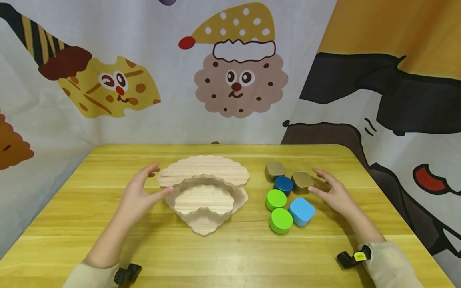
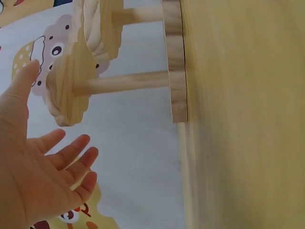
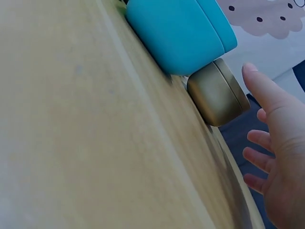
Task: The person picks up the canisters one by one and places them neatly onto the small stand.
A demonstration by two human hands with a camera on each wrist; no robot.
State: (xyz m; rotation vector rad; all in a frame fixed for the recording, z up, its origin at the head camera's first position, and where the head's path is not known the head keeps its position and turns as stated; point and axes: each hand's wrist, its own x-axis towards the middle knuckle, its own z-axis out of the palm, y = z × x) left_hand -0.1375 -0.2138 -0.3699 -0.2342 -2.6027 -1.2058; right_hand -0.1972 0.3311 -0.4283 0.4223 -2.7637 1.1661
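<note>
A pale wooden tiered stand (image 1: 203, 170) with scalloped edges is left of the table's middle. In the left wrist view its upper boards (image 2: 71, 90) rest on round wooden posts (image 2: 128, 82) above a base board. My left hand (image 1: 138, 196) is at the stand's left side, thumb and fingers spread, holding nothing. At the right, a gold rounded-square tin (image 1: 301, 181) lies close to the thumb tip of my right hand (image 1: 335, 194), whose fingers are spread with nothing in them. A light blue rounded-square tin (image 1: 301, 211) sits nearer me, large in the right wrist view.
Beside these tins stand another gold tin (image 1: 275, 169), a dark blue round tin (image 1: 283, 185), and two green round tins, one farther (image 1: 275, 199) and one nearer (image 1: 281, 220). All sit on the wooden table (image 1: 230, 264). A printed cloth (image 1: 173, 80) hangs behind it.
</note>
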